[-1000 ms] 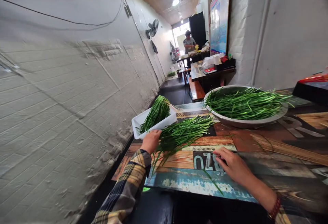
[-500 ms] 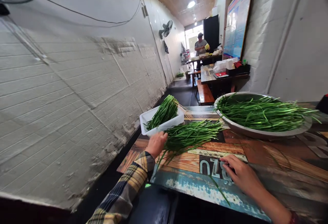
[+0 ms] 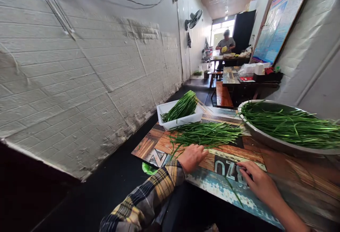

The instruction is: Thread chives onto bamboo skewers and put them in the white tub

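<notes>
My left hand (image 3: 192,157), in a plaid sleeve, rests on the painted wooden table (image 3: 202,168) just below a loose pile of green chives (image 3: 205,134). Its fingers curl downward at the pile's near end; whether they hold a stalk is hidden. My right hand (image 3: 256,180) lies further right on the table with fingers pressed on a single chive stalk (image 3: 232,189) that runs toward the table's front edge. A white plastic tray (image 3: 174,120) with bundled chives stands behind the pile.
A wide metal basin (image 3: 261,138) heaped with chives sits at the right. Bamboo skewers (image 3: 310,173) lie on the table near it. A brick wall runs along the left beside a dark aisle. A person stands at a far table (image 3: 227,60) down the room.
My left hand has drawn back from the tray's edge to the near end of the chive pile. The camera has swung left and down. My right hand has stayed about where it was.
</notes>
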Available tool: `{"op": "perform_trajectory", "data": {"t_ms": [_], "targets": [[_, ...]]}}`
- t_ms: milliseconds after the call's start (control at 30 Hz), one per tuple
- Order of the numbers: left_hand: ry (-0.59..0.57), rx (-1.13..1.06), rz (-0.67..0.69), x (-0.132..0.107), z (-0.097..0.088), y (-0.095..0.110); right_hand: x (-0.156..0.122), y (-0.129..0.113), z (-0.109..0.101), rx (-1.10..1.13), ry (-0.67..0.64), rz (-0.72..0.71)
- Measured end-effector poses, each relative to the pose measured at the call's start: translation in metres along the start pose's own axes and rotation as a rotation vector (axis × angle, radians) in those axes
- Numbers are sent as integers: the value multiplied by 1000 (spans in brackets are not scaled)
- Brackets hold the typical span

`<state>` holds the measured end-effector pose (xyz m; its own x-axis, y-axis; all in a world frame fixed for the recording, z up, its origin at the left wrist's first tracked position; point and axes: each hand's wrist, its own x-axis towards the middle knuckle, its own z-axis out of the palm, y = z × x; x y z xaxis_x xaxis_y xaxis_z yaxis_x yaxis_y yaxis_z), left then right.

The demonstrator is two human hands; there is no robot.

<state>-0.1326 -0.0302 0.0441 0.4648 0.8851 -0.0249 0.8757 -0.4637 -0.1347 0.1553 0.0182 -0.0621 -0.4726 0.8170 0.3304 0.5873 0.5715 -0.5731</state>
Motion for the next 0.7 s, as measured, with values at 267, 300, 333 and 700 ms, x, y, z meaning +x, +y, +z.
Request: {"op": "perform_trajectory", "data": {"t_ms": [267,300,333,700], "targets": [[234,-115,-375,9,-8,-49,6,-17,-6,-73,-10,-7],[291,-146,-367,16,-7,-52,7,-21,-7,-87,-15,-2],[328,-173,-340,25,-5,-55,9,-25,-8,-101,-9,4],[20,-100,-235,153,17,-78,22,-44,-23,-142,60,116]]}}
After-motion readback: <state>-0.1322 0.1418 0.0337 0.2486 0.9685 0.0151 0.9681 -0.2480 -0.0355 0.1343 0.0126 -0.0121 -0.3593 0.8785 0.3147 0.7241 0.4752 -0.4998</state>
